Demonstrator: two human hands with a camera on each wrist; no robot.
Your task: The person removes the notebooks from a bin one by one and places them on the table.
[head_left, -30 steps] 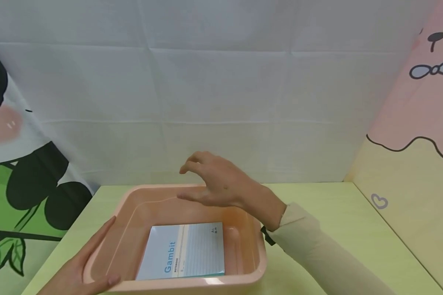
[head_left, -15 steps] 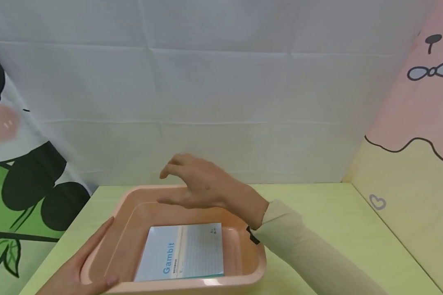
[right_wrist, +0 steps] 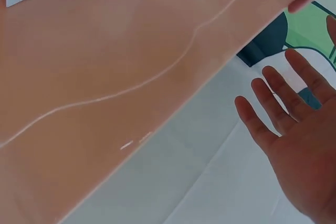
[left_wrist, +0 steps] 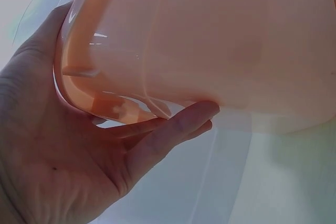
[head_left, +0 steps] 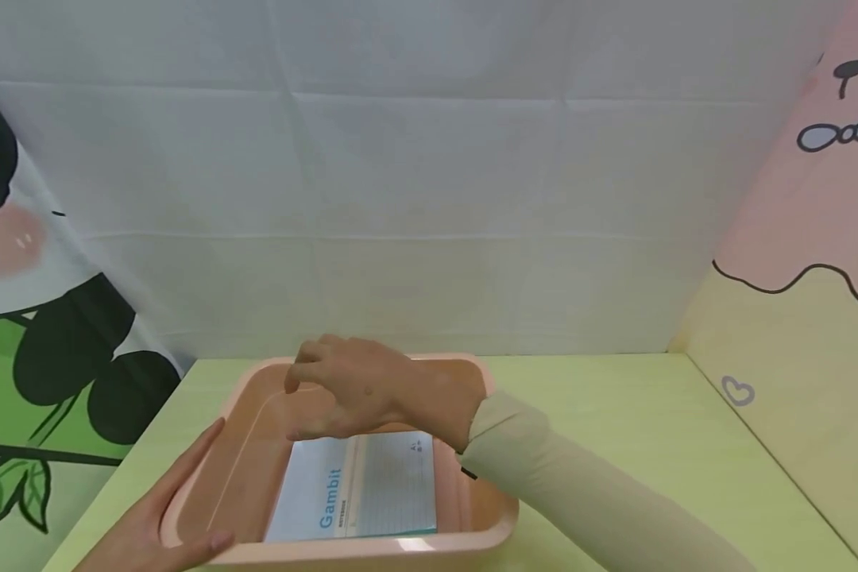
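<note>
A peach plastic basin [head_left: 465, 540] stands on the table, and a pale blue notebook [head_left: 396, 485] marked "Gambit" lies flat inside it. At the basin's near left corner my left hand [head_left: 146, 516] grips the rim. The left wrist view shows that hand [left_wrist: 79, 150] against the basin's outer wall [left_wrist: 210, 45]. Over the back half of the basin hovers my right hand [head_left: 357, 385], holding nothing. Its fingers spread loosely apart in the right wrist view, where the hand [right_wrist: 304, 150] is clear of the basin wall [right_wrist: 115, 66]. The notebook's far edge is partly hidden by the right hand.
The yellow-green table [head_left: 615, 429] extends to the right of the basin. A white cloth wall [head_left: 429, 175] stands behind it. Printed panels rise on both sides: a panda panel [head_left: 71, 357] at left and a pink and cream panel [head_left: 794, 214] at right.
My right hand has moved left and then down, from above the basin's back rim to over its inside. The left hand, basin and notebook have kept their places.
</note>
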